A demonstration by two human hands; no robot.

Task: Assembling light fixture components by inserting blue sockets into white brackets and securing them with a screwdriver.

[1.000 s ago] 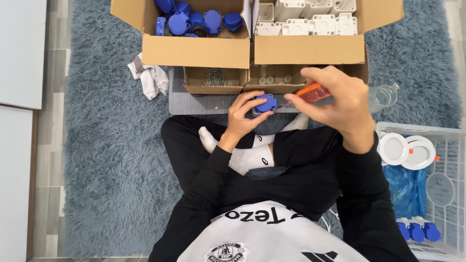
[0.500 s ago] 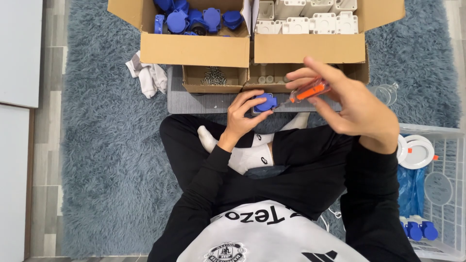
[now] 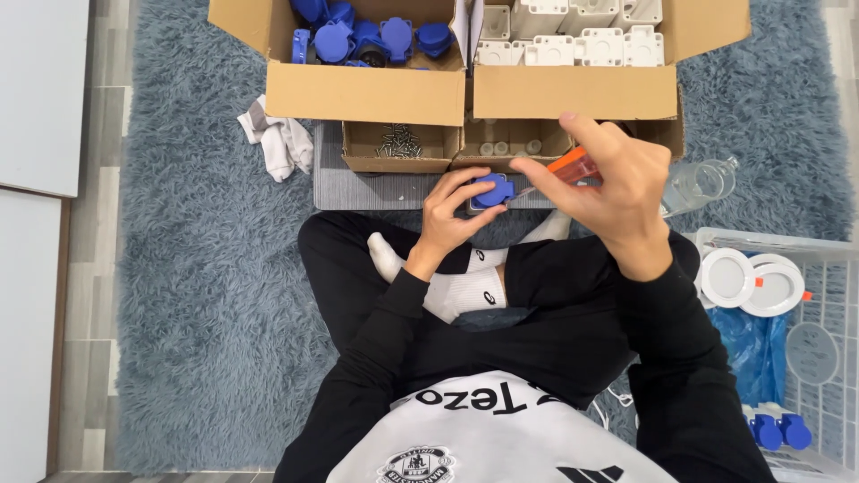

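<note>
My left hand grips a small blue plastic socket part over my crossed legs. My right hand holds a screwdriver with an orange handle, its tip pointing left toward the blue part. Both hands hover just in front of the small cardboard trays. The screwdriver's shaft is mostly hidden behind my fingers.
A cardboard box of blue socket parts and one of white housings stand ahead on the shaggy rug. Small trays hold screws and small cylinders. A white cloth lies left; a wire basket with round white discs sits right.
My right hand has tilted the screwdriver and brought its tip closer to the blue part. The left hand has kept the part almost still.
</note>
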